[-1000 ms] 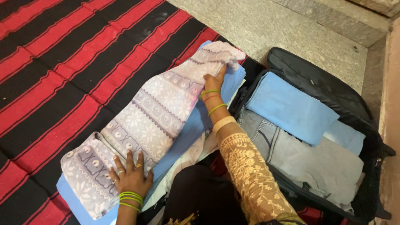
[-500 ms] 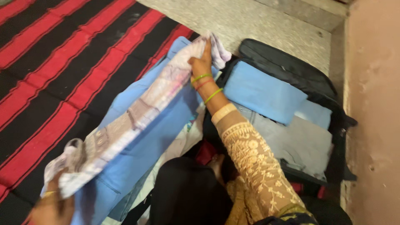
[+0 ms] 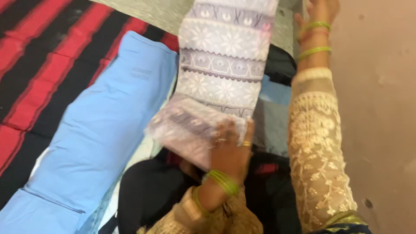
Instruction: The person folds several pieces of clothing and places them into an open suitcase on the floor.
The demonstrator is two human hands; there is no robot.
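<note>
Left hand (image 3: 229,149), 2 rings and green bangles showing, palm down, fingers spread, pressing and gripping blurred near end of lilac patterned cloth (image 3: 223,69). Cloth stretched lengthwise, raised above dark suitcase (image 3: 277,69) and its blue-grey folded clothes (image 3: 271,115). Light blue garment (image 3: 99,130) flat just left of cloth, on red-and-black striped mat (image 3: 39,73). Right hand (image 3: 318,13) at cloth's far end, lace sleeve extended; grip cut off, cannot tell.

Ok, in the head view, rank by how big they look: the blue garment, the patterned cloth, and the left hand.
1. Blue garment
2. Patterned cloth, though it is lifted nearer the camera
3. Left hand
</note>
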